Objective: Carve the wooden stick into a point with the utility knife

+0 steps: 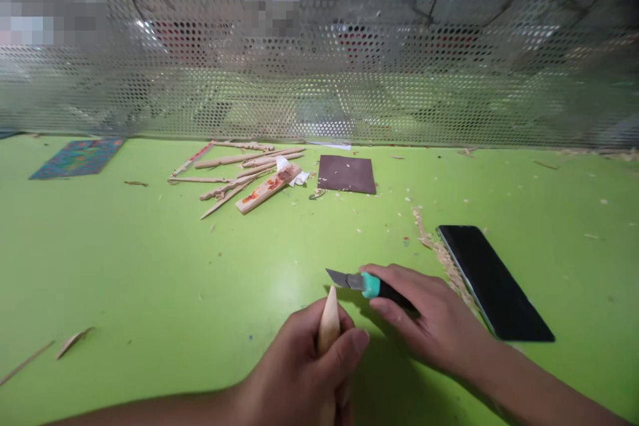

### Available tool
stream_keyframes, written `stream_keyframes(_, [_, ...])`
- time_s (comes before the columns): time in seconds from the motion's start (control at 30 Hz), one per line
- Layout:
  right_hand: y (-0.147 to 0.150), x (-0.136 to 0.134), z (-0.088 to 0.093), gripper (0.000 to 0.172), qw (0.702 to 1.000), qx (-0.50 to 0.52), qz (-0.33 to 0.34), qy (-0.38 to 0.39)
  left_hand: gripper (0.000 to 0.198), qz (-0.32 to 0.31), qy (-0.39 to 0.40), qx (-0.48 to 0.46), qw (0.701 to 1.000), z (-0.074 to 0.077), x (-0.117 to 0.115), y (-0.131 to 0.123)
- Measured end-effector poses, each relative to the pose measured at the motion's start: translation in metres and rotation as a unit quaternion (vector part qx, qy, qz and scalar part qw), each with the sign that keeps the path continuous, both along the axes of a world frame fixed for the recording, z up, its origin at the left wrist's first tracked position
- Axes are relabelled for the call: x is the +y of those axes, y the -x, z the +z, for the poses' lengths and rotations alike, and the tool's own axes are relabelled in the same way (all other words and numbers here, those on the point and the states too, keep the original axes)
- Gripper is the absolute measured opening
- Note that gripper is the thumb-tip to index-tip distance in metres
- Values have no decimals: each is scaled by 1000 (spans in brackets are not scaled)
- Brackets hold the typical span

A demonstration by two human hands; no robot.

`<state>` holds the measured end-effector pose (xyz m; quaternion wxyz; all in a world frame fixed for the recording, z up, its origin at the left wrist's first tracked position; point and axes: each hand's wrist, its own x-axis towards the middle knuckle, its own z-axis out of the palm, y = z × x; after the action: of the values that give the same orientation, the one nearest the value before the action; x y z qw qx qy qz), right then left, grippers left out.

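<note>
My left hand (304, 366) is closed around a pale wooden stick (329, 323) whose rounded tip points up and away from me. Just to its right, my right hand (424, 319) grips a carving knife (359, 281) with a teal collar and dark handle. The short grey blade points left, a little above and beyond the stick's tip, not touching it. Both hands hover low over the green table (150, 266) near its front edge.
A black phone (494, 283) lies right of my right hand beside a line of wood shavings (439, 249). Farther back are a pile of carved wooden sticks (244, 176), a dark sandpaper sheet (347, 174) and a colourful card (77, 158). Perforated metal screen (319, 80) walls the back.
</note>
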<state>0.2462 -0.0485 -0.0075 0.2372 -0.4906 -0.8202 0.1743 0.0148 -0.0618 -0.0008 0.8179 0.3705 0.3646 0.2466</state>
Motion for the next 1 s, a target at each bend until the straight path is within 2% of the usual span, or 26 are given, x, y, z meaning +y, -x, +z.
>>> stream_keyframes(0.13, [-1,1,17,50,996,-74,44,-20,60,1,15,20,1000,1,0,0])
stream_keyframes(0.33, [1,0,31,55,982,-149,87,-71,60,23,-86,89,992,1,3,3])
stream_keyframes(0.63, [8,-4,32,52,984,-138,55,-97,67,35,13,66,997,0,-2,-6])
stream_keyframes(0.83, [2,-1,29,51,985,-139,-25,-95,51,23,-46,21,998,5,-1,-1])
stream_keyframes(1.0, [-6,1,36,50,994,-94,-8,-54,50,16,-129,55,990,17,2,6])
